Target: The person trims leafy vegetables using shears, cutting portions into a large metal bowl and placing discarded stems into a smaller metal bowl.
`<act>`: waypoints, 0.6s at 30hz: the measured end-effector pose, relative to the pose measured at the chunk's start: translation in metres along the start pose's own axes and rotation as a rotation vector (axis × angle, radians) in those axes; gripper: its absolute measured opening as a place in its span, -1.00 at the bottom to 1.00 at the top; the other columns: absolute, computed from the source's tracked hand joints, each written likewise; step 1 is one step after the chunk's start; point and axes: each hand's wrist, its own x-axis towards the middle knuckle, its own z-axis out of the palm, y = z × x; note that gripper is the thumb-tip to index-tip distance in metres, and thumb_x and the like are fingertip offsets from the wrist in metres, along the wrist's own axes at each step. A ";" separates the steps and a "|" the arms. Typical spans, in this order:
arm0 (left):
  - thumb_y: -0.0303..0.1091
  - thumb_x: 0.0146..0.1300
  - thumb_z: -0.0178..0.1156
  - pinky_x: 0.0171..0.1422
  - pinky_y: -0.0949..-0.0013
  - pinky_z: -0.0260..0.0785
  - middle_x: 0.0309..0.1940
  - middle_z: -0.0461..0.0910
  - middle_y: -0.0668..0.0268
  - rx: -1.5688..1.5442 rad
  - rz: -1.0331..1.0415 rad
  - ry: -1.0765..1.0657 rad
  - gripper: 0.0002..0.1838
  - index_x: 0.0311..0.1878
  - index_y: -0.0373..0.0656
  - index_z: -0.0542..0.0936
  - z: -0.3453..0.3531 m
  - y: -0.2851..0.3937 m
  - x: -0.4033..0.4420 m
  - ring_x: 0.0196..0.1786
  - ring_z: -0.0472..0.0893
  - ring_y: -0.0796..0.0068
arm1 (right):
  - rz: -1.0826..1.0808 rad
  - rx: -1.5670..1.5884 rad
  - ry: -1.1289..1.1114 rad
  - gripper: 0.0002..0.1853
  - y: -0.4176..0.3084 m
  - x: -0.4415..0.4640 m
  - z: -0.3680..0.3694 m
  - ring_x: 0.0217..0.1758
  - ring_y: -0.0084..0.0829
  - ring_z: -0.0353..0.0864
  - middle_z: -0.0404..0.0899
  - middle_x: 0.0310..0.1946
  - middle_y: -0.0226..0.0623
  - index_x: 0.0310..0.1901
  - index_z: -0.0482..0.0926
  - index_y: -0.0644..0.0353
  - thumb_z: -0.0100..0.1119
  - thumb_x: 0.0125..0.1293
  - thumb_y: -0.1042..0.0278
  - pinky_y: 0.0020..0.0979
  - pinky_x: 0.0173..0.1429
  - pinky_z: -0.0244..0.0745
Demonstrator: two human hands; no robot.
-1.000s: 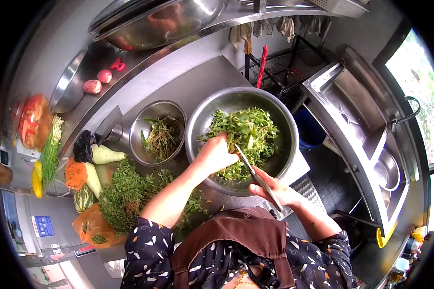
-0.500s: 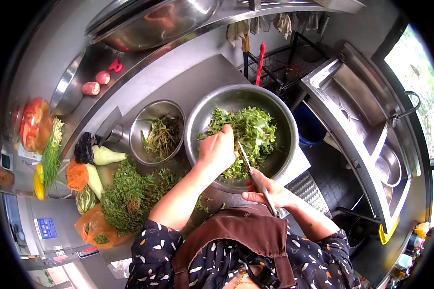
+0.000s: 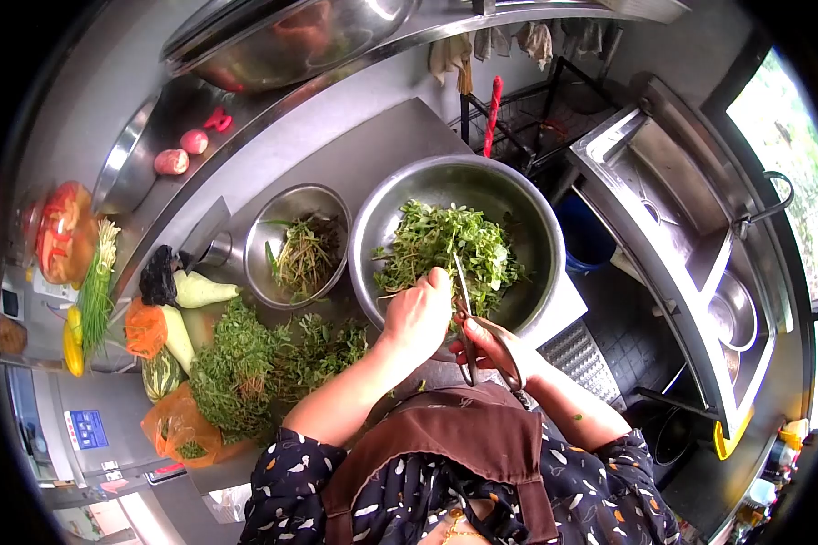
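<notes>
gripping scissors (image 3: 461, 282) in the right hand (image 3: 500, 352), with fingers closed round the widely spread handles and blades pointing up into the big metal bowl (image 3: 545, 222). curled closed with the left hand (image 3: 418, 313) just beside the blades, at the near edge of the leafy greens (image 3: 445, 232); cannot tell what, if anything, is caught in the fingers. inside the big metal bowl, the leafy greens, piled loosely near the middle. on the worktop (image 3: 364, 136), just left of the big metal bowl, a smaller metal bowl (image 3: 256, 232) with cut stems (image 3: 307, 254) inside. nearer the body, a heap of uncut greens (image 3: 236, 372), partly beside an orange bag (image 3: 177, 427). further left, a striped squash (image 3: 160, 375) and a pale gourd (image 3: 206, 290) touching a black bag (image 3: 159, 275). off to the right, apart from the worktop, a metal sink (image 3: 668, 182).
</notes>
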 end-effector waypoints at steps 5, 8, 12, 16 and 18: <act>-0.51 0.19 0.03 -0.48 0.31 0.54 -0.51 0.56 0.08 0.082 0.043 -0.057 -0.89 -0.25 -0.27 0.33 0.006 -0.006 -0.010 -0.51 0.66 0.22 | 0.004 -0.102 -0.064 -0.30 -0.007 0.000 -0.004 -0.26 -0.58 0.54 0.54 -0.27 -0.35 -0.03 0.41 0.15 -0.16 0.31 -0.47 -0.51 -0.17 0.42; -0.50 0.19 0.04 -0.48 0.32 0.55 -0.50 0.57 0.07 0.062 0.052 -0.081 -0.90 -0.26 -0.26 0.34 0.007 -0.007 -0.014 -0.50 0.67 0.23 | 0.018 -0.075 -0.069 -0.43 -0.007 -0.002 -0.001 -0.46 -0.62 0.53 0.49 -0.49 -0.43 -0.22 0.39 0.16 -0.09 0.38 -0.32 -0.59 -0.40 0.38; -0.50 0.20 0.03 -0.45 0.31 0.55 -0.51 0.58 0.05 0.023 0.039 -0.102 -0.91 -0.26 -0.26 0.35 0.012 -0.018 -0.015 -0.47 0.68 0.23 | 0.047 -0.127 -0.001 -0.51 -0.012 -0.006 -0.002 -0.63 -0.59 0.48 0.45 -0.60 -0.40 -0.29 0.41 0.19 0.06 0.37 -0.19 -0.50 -0.52 0.38; -0.46 0.11 0.23 -0.26 0.07 0.51 -0.40 0.58 -0.07 -0.140 -0.015 -0.145 -0.70 -0.21 -0.28 0.30 0.013 -0.030 -0.014 -0.31 0.65 -0.06 | 0.104 -0.271 -0.044 -0.42 -0.015 -0.004 -0.010 -0.58 -0.62 0.48 0.48 -0.56 -0.43 0.13 0.44 0.28 -0.05 0.44 -0.15 -0.56 -0.46 0.33; -0.48 0.08 0.25 -0.23 0.10 0.52 -0.37 0.58 -0.03 -0.144 0.003 -0.163 -0.69 -0.21 -0.28 0.30 0.009 -0.033 -0.012 -0.28 0.65 -0.02 | 0.049 -0.102 -0.083 -0.38 -0.017 -0.004 -0.010 -0.57 -0.59 0.50 0.45 -0.56 -0.41 -0.03 0.47 0.25 -0.02 0.36 -0.29 -0.53 -0.50 0.39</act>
